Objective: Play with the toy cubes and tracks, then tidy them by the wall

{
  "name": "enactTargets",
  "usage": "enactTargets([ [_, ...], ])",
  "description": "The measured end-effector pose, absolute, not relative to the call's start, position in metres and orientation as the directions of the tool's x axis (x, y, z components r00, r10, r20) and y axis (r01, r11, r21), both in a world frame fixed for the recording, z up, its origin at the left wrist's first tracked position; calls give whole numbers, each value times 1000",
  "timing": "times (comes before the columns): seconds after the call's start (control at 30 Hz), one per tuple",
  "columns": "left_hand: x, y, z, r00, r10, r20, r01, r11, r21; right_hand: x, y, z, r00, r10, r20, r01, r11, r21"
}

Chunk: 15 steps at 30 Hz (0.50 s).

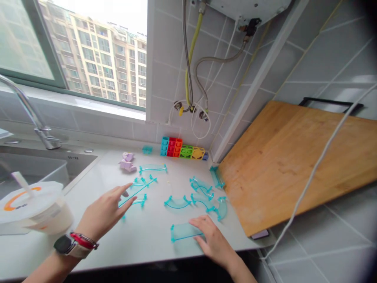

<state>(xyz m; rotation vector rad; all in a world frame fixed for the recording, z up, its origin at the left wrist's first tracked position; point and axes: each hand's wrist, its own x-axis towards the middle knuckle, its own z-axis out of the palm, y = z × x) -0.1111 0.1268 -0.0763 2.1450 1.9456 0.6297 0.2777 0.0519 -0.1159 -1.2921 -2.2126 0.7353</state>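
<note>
Although both forearms were cut off by the lower edge of the view, the two hands showed whole above the white counter (147,245). Part of the long straight track piece (141,189) lay hidden behind the left hand (104,214), so it could not be told whether the fingertips pressed on it or only hovered over it. The clear turquoise plastic made the overlapping curved track pieces (203,196) hard to separate from one another. The right end of the short flat track piece (182,232) was covered by the right hand (213,240).

The left hand was open and slack, its index finger stretched forward and the thumb beneath it, closing on nothing. The right hand lay spread, palm down, with its fingers resting on the short flat track piece near the counter's front edge. It pressed rather than grasped.

A dark watch (63,244) and a red bracelet (84,240) sat on the left wrist. A lidded cup (32,208) with a straw stood just left of that hand, beside the sink (59,167) and its faucet (31,112). By the tiled back wall stood a row of coloured blocks (182,149), with a small pile of pale purple blocks (127,162) to its left. A wooden cutting board (294,165) lay tilted on the right, its lower edge just beside the curved track pieces, and a white cable (312,173) crossed over it.
</note>
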Motion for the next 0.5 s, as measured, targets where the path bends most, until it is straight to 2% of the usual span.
enactTargets([
  [0.1,-104,156,-71,77,977,199,935,-140,325,271,58,-129,-475,857,201,649,495,-577],
  [0.3,-49,215,-74,448,873,193,841,-484,241,268,53,-131,-435,851,295,672,525,-523],
  [0.5,-2,255,-111,523,846,102,825,-533,190,302,73,-101,-300,865,402,738,477,-477],
])
